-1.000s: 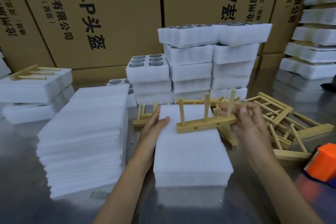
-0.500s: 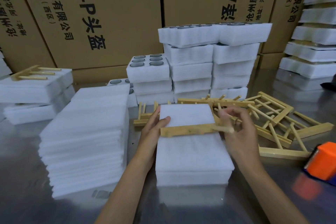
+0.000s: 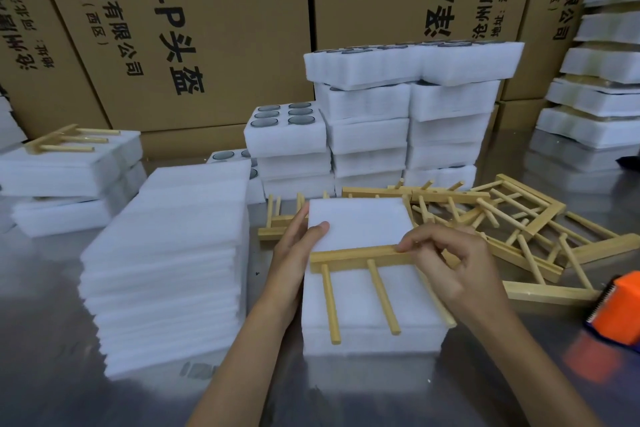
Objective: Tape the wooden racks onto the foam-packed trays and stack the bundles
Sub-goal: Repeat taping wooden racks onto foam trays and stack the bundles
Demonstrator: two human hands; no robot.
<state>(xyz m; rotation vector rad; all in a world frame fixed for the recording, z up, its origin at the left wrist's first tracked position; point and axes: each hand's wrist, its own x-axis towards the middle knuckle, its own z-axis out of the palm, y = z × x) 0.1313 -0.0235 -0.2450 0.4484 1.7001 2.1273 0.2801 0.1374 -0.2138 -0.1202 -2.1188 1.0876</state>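
Two hands: right hand (image 3: 460, 267) pinches wooden rack (image 3: 363, 274) flat on foam tray (image 3: 367, 291); left hand (image 3: 294, 250) steadies it.

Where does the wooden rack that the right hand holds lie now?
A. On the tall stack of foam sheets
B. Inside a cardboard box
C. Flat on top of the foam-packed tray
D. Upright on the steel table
C: the wooden rack lies flat on the foam-packed tray, pegs toward the person, the right hand pinching its bar.
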